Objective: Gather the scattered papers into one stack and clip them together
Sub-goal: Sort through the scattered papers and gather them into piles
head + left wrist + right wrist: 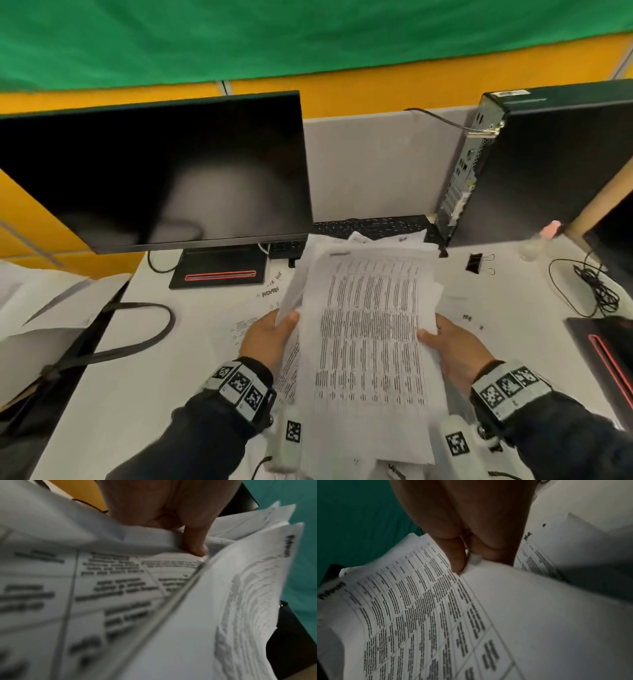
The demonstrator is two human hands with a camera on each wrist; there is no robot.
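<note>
White sheets: the papers are held up off the bench as one loose bundle, printed table facing the person, edges fanned and not squared.
Long axis: runs away from the person, near end by the wrists, far end toward the keyboard.
Left hand: left hand grips the bundle's left edge approx. mid-length; in the left wrist view the thumb presses down on the sheets, so it's pinching paper.
Right hand: right hand grips the right edge opposite; right wrist view shows thumb and fingers closed on a corner of sheets.
Clip: black binder clip lies on the bench, beyond and to the right of the bundle, near its far right corner, apart from the paper.
Nearer hand: right, by judgement; the clip sits on that side, w/ the computer tower just behind it.
Stray sheets: more paper shows at the bench's near edge under the bundle; can't tell if separate or part of it.
Stage: gathering mostly done, probably; squaring and clipping not yet done.
Next move turns on: left hand holding the bundle alone while the right reaches fwd-right for the clip.
Risk: fanned sheets could slip when one hand lets go.
</note>
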